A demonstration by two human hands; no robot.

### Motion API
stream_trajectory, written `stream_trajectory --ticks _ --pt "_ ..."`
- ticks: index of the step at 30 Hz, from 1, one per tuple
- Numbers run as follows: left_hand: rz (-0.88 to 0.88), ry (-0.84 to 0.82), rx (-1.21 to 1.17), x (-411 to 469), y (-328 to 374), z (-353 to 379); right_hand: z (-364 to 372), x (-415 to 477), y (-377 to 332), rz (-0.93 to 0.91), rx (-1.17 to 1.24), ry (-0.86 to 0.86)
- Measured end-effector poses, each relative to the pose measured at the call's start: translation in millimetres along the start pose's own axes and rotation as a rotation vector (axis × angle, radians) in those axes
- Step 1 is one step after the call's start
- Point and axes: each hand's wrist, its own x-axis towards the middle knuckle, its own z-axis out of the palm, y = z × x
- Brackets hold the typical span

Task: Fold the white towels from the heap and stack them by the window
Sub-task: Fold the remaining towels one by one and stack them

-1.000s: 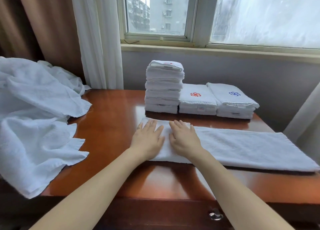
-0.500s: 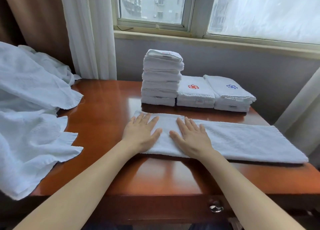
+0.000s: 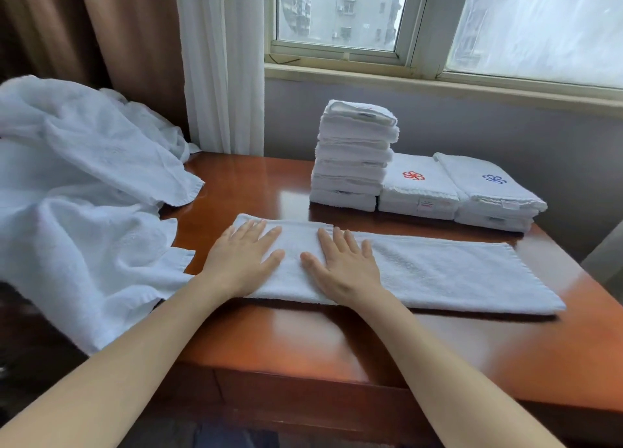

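My forearms come in from the bottom of the view, across the near edge of the tabletop (image 3: pixel 303 343), and angle inward toward each other. Both hands lie flat, palms down and fingers straight, gripping nothing. They press on the left end of the towel (image 3: pixel 455 272) I am folding.

My left hand (image 3: pixel 241 259) covers the towel's left edge, with its fingers spread toward the far corner. My right hand (image 3: pixel 344 265) sits just beside it, the two thumbs close but apart.

The towel is already a long narrow strip. Its long axis runs left to right across me, and the right end lies a little nearer to me than the left. Nearly all of its free length stretches away to the right of my right hand. I judge that hand is the one to reach for the far end and bring it back over, while the left pins this end down.

To my left the heap (image 3: pixel 84 211) of unfolded white towels spills over the tabletop's edge, near my left forearm.

Beyond the strip, against the wall, stand the finished piles. The tall stack (image 3: pixel 354 157) touches a lower red-marked stack (image 3: pixel 418 188), and a blue-marked stack (image 3: pixel 488 191) is beside that. Above them is the window (image 3: pixel 337 9), with a white curtain (image 3: pixel 222 63) to its left.
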Motion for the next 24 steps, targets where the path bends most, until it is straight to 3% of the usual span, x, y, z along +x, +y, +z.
stream_trajectory --ticks 7,13,24 --pt "-0.038 -0.032 -0.058 18.0 46.0 -11.7 -21.3 -5.8 21.1 -0.074 0.088 0.023" --pt "0.198 0.014 -0.137 35.9 138.8 -2.6 -34.6 -21.7 88.8 -0.031 -0.006 0.071" --pt "0.387 -0.062 -0.120 64.1 247.0 5.9 -64.8 -62.3 202.7 0.294 -0.051 0.102"
